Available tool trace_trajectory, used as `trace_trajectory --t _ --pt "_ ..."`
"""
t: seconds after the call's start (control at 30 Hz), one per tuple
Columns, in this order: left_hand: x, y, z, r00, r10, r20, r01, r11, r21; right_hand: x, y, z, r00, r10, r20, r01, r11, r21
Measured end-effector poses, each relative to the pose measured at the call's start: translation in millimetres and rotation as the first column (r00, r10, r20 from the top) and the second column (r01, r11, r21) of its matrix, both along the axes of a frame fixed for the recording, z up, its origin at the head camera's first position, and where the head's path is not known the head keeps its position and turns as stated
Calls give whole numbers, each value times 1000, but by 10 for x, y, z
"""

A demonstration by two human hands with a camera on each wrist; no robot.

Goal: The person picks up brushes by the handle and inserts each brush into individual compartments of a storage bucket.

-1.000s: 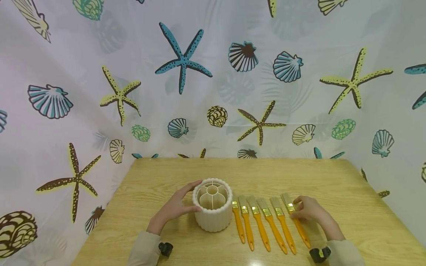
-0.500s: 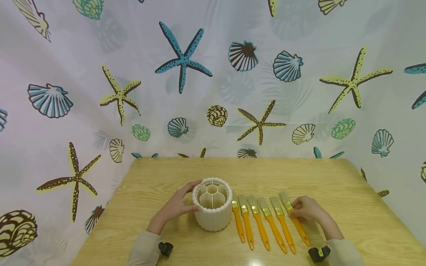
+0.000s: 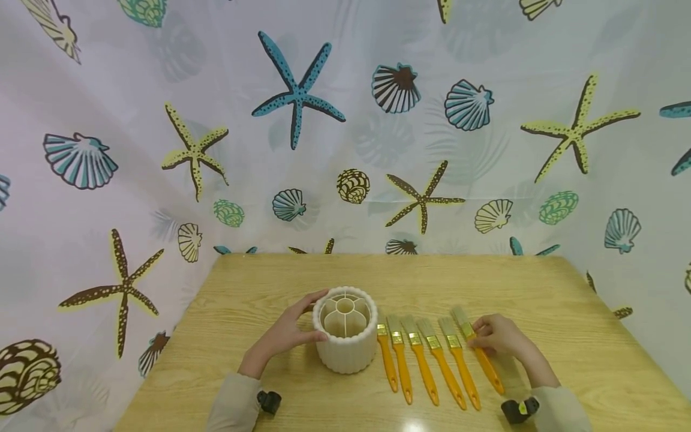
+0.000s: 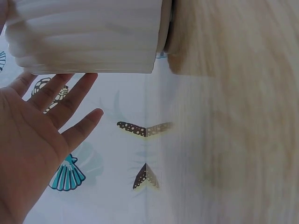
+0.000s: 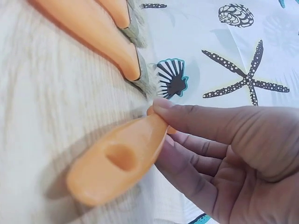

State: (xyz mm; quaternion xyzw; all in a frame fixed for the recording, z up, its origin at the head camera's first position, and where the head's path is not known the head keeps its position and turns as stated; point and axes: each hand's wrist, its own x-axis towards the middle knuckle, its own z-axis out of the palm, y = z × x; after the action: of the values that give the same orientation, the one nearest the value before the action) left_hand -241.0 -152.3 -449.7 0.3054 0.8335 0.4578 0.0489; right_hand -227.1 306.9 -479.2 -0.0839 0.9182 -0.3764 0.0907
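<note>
A cream ribbed round organizer cup (image 3: pixel 345 355) with petal-shaped compartments stands upright on the table. My left hand (image 3: pixel 285 331) holds its left side, thumb toward the front and fingers behind. In the left wrist view the fingers (image 4: pixel 77 100) meet the cup's wall (image 4: pixel 88 37). To the right, my right hand (image 3: pixel 503 336) pinches a flat paintbrush (image 3: pixel 489 367) with an orange handle and pale bristles. The right wrist view shows thumb and fingers on its handle (image 5: pixel 100 179), with a shadow on the table beside it. Whether the bristles touch the wood cannot be told.
Several like paintbrushes (image 3: pixel 425 373) lie side by side between the cup and my right hand, bristles away from me. The leftmost brush (image 3: pixel 388 363) lies close against the cup. A shell-and-starfish curtain (image 3: pixel 378 144) surrounds the wooden table (image 3: pixel 259 276) at back and sides.
The bristle end of the pinched paintbrush has swung slightly left and away from me, and a shadow shows beside its handle. My left hand and the cup stay in place.
</note>
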Motion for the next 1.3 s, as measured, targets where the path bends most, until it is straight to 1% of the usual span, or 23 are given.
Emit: trace_trajectory --t 0.1,0.27,0.4,0.47,0.7,1.0,1.13,1.3 --pt "11 1 9 1000 1 1 -1 1000 5 -7 -2 26 1000 5 1 -5 1000 -24" --pt "0 13 12 1000 2 6 -2 1000 13 -10 -36 98 999 12 -52 -13 1000 -12" --pt "1 31 32 1000 -2 12 2 1000 14 -14 -79 132 997 19 -81 -21 999 -24" --pt "4 36 40 1000 -1 17 1 1000 11 -20 -102 148 996 16 -93 -19 999 -39" --pt "33 25 54 1000 0 23 -1 1000 8 -39 -194 210 991 51 -124 -65 992 -112" --pt "49 19 64 999 5 42 -5 1000 -3 -101 -345 287 981 6 -195 -31 992 -125" --pt "41 8 44 999 3 40 -3 1000 3 -118 -415 331 971 -11 -239 -19 992 -125" --pt "35 4 26 999 -3 41 2 1000 10 -127 -482 391 954 -31 -299 -3 993 -114"
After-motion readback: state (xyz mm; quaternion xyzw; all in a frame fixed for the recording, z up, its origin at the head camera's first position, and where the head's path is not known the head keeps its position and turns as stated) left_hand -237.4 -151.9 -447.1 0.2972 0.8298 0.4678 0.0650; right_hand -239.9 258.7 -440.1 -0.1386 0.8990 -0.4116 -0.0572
